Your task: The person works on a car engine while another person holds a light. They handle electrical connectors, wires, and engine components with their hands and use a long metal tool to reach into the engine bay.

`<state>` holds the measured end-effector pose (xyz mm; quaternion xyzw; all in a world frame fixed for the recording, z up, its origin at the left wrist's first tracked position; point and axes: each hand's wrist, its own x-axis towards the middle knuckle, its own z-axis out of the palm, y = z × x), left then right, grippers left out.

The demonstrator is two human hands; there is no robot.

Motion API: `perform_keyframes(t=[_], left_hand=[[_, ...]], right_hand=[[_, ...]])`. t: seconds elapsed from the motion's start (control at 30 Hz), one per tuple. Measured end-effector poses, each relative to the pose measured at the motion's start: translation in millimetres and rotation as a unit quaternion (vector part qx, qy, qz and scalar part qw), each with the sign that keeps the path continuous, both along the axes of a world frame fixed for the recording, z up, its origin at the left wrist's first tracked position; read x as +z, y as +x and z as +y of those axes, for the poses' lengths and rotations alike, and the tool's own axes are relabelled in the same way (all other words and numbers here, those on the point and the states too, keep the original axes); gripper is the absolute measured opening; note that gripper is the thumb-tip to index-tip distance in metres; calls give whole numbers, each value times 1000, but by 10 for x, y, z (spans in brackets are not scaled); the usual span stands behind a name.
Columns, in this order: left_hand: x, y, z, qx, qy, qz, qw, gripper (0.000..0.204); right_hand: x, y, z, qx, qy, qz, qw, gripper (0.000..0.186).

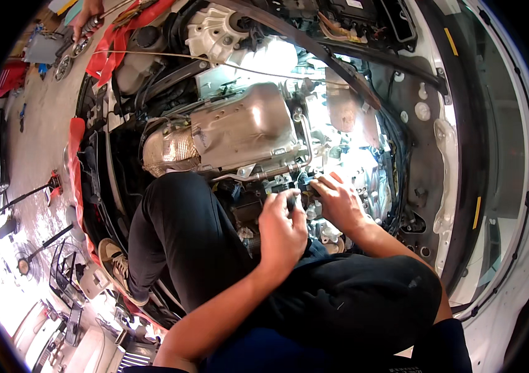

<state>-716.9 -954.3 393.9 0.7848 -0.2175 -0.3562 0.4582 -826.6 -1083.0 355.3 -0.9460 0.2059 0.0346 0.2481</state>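
I am crouched inside an open car engine bay, with my knees in black trousers (190, 236) low in the view. My left hand (283, 231) is closed around a short dark tool handle (291, 199) that points up toward the engine. My right hand (339, 202) is just to the right, its fingertips pinched on a small blue-black fitting (306, 183) beneath a thin metal pipe (277, 171). The two hands nearly touch. Above them lies a large silver heat shield (239, 130). The tool's tip is hidden behind my fingers.
Black hoses and wiring (395, 155) run along the right side by the white body panel (444, 143). Red straps (112, 43) drape at the top left, where another person's hand (87, 9) holds a tool. My shoe (115, 261) rests at the bay's edge; tools lie on the floor (34, 137).
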Motion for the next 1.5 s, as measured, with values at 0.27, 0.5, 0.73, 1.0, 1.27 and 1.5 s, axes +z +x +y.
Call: perform_keyframes(t=[0.27, 0.5, 0.73, 1.0, 1.27, 1.5], left_hand=[[96, -112, 108, 18, -27, 38, 999, 9], [64, 6, 47, 97, -85, 234, 964, 7], [49, 64, 95, 51, -141, 231, 961, 10], [95, 121, 111, -18, -188, 167, 968, 13], [135, 176, 55, -32, -222, 187, 956, 12], [95, 254, -5, -19, -235, 166, 957, 11]], right_hand=[[136, 339, 65, 118, -83, 117, 983, 46], [-281, 401, 6, 198, -174, 170, 950, 28], [-70, 538, -107, 240, -101, 225, 939, 30], [59, 568, -188, 269, -93, 336, 898, 60], [274, 637, -230, 279, -116, 323, 897, 50], [153, 674, -203, 195, -35, 281, 939, 33]])
